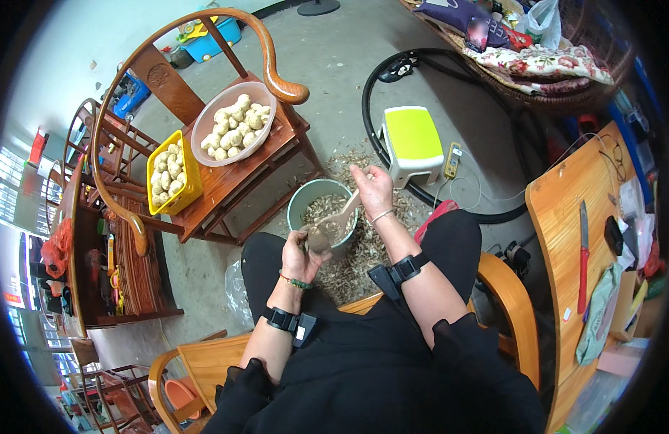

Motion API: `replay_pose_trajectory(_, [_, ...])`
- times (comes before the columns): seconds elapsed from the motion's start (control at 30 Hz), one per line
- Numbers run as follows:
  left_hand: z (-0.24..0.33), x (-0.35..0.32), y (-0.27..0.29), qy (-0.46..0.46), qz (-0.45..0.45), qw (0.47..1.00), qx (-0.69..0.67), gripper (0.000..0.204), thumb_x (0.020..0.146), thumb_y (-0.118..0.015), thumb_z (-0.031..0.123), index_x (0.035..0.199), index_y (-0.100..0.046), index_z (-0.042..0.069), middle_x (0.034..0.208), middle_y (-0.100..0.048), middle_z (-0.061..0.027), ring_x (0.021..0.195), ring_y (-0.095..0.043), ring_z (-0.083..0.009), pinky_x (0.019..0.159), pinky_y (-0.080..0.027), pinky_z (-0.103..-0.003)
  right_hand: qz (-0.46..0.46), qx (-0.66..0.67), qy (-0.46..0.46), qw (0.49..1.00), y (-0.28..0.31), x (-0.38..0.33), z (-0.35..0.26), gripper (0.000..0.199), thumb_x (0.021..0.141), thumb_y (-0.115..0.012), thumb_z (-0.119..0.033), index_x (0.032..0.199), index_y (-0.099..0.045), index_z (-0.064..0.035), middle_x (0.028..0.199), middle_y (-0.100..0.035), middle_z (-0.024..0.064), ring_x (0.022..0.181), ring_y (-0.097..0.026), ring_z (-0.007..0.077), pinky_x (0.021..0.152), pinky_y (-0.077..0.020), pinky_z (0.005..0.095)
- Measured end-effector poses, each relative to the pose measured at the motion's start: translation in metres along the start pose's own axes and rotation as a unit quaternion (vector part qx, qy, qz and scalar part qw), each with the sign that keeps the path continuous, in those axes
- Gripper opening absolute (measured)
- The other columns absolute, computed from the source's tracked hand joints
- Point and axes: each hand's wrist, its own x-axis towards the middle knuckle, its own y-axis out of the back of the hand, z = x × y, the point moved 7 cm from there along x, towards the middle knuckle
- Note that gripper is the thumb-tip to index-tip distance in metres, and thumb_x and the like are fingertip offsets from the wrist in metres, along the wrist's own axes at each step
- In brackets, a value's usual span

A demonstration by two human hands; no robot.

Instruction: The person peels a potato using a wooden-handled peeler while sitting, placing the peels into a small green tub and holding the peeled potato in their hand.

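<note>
My left hand (301, 254), palm up, cradles a round, brown-coated, egg-like ball (319, 242). Held in my right hand (374, 191) is a flat wooden spoon (340, 216), its broad end reaching to the ball; whether it touches I cannot tell. Both hands are over or beside a pale green bucket (294, 210) partly filled with brown, husk-like flakes. To the left, on a wooden armchair (217, 194), stand a translucent pink bowl (197, 139) and a yellow plastic basket (193, 194). Each holds several pale, blotchy, egg-like pieces.
Loose flakes (356, 278) litter the floor around the bucket. A white stool with a green top (412, 134) stands ahead right, near a thick black hose (366, 108) and a power strip (452, 160). On the wooden table (554, 210) at right lies a red-handled knife (583, 264).
</note>
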Motion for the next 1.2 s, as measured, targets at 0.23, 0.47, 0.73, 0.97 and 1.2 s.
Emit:
replay_pose_trajectory(0.23, [0.011, 0.003, -0.006, -0.029, 0.068, 0.996, 0.05, 0.04, 0.094, -0.035, 0.04, 0.092, -0.053, 0.004, 0.076, -0.057, -0.01, 0.051, -0.048, -0.018, 0.037, -0.029, -0.025, -0.022, -0.075, 0.073, 0.994, -0.024, 0.002, -0.016, 0.031, 0.076, -0.069, -0.023, 0.058, -0.055, -0.0016, 0.048, -0.051, 0.0027, 0.046, -0.044, 0.0074, 0.045, -0.0371, 0.0276])
replay_pose_trajectory(0.47, [0.006, 0.013, 0.014, -0.058, 0.079, 0.985, 0.139, 0.037, 0.094, -0.032, 0.033, 0.085, -0.053, 0.004, 0.064, -0.054, -0.0075, 0.045, -0.044, -0.0151, 0.036, -0.027, -0.024, 0.004, -0.132, 0.067, 0.989, -0.03, -0.006, -0.004, 0.028, 0.076, -0.067, -0.021, 0.059, -0.058, -0.0014, 0.047, -0.053, 0.0071, 0.043, -0.049, 0.0121, 0.045, -0.0399, 0.03])
replay_pose_trajectory(0.73, [0.008, 0.008, 0.011, -0.046, 0.113, 0.986, 0.109, 0.038, 0.096, -0.033, 0.038, 0.087, -0.051, 0.005, 0.066, -0.051, -0.0061, 0.048, -0.044, -0.0145, 0.035, -0.026, -0.022, 0.126, -0.067, 0.034, 0.989, 0.006, 0.016, 0.022, 0.024, 0.076, -0.065, -0.017, 0.058, -0.057, -0.0027, 0.049, -0.054, 0.003, 0.044, -0.046, 0.0073, 0.044, -0.0381, 0.0268])
replay_pose_trajectory(0.97, [0.01, 0.004, 0.005, -0.03, 0.09, 0.984, 0.149, 0.04, 0.096, -0.033, 0.04, 0.098, -0.053, 0.005, 0.073, -0.053, -0.0048, 0.05, -0.046, -0.0145, 0.035, -0.027, -0.02, 0.04, -0.07, 0.015, 0.997, -0.025, 0.0, 0.03, 0.024, 0.075, -0.066, -0.018, 0.059, -0.058, -0.0025, 0.049, -0.054, 0.0047, 0.045, -0.049, 0.0099, 0.046, -0.0408, 0.0285])
replay_pose_trajectory(1.2, [0.013, -0.002, 0.005, -0.053, 0.143, 0.979, 0.136, 0.035, 0.096, -0.037, 0.035, 0.095, -0.053, 0.004, 0.072, -0.053, -0.0049, 0.05, -0.047, -0.0159, 0.035, -0.027, -0.022, 0.113, -0.074, 0.029, 0.99, 0.007, 0.01, 0.026, 0.023, 0.074, -0.063, -0.016, 0.058, -0.057, -0.0007, 0.048, -0.054, 0.0057, 0.044, -0.049, 0.0111, 0.045, -0.0407, 0.0291])
